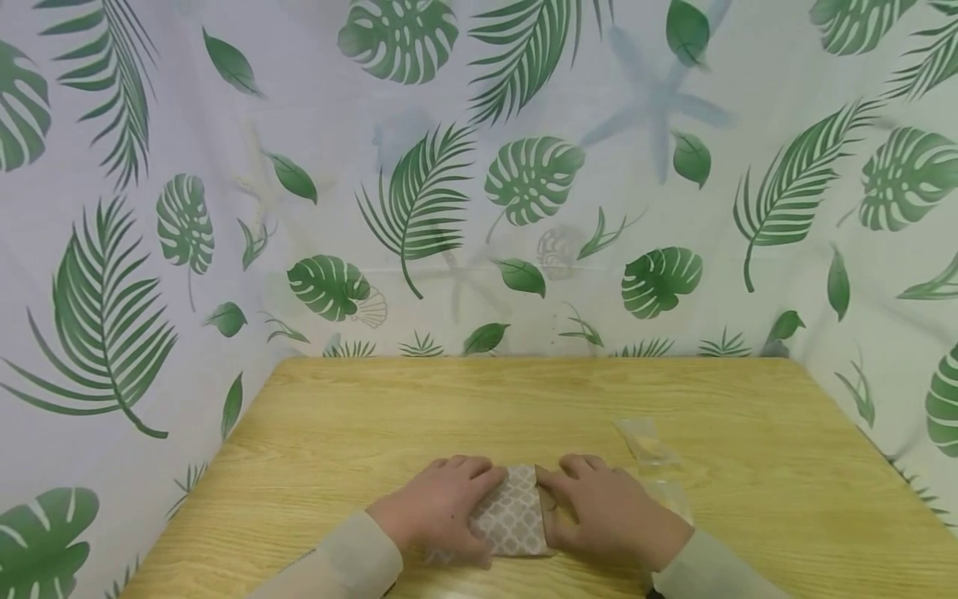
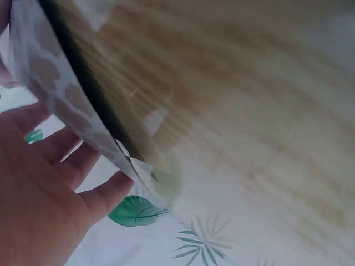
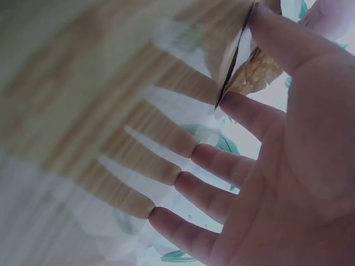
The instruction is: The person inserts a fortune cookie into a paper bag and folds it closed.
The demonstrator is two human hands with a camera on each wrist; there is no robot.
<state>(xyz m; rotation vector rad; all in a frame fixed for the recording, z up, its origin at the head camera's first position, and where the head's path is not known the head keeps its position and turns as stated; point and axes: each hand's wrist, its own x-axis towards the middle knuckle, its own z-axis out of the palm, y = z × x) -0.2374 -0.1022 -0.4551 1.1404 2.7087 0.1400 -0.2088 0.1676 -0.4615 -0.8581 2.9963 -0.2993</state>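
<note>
A yellowish wood-grain table with rounded far corners carries a beige-and-white patterned piece near its six o'clock edge. From that piece, one clear plastic bag lies toward two o'clock, another toward three.

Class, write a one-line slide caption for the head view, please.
Left hand and right hand grip a lattice-patterned piece on a wood-grain table, clear plastic pieces near the right.

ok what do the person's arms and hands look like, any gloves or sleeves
The left hand and right hand are bare, without gloves. The left sleeve and right sleeve are long, plain and pale off-white. A dark bit shows at the right sleeve's edge.
</note>
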